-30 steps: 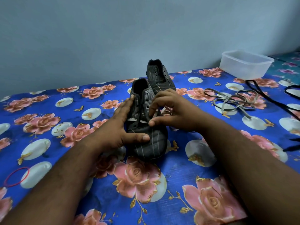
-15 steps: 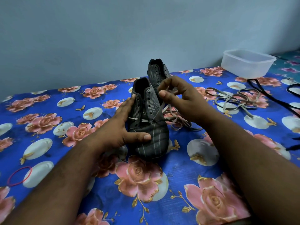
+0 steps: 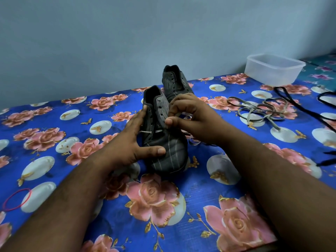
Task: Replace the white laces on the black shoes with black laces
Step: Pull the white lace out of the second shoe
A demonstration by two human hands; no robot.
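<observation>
A black striped shoe (image 3: 169, 151) stands toe toward me in the middle of the flowered cloth. My left hand (image 3: 132, 140) holds it from the left, fingers along its side and thumb across the toe. My right hand (image 3: 189, 117) pinches the white lace (image 3: 174, 116) at the shoe's right eyelets; a short run of lace still crosses the lowest eyelets. The second black shoe (image 3: 175, 82) stands behind, without a lace. A loose white lace (image 3: 261, 111) lies in a heap to the right, and black laces (image 3: 305, 110) trail beyond it.
A clear plastic box (image 3: 274, 69) stands at the back right by the wall. A red rubber band (image 3: 16, 199) lies at the near left. The blue flowered cloth (image 3: 200, 188) covers the surface; a grey wall rises close behind the shoes.
My right hand lifted, drawing the white lace up out of the eyelets, then came back down to the shoe's right side. My left hand kept its hold on the shoe.
</observation>
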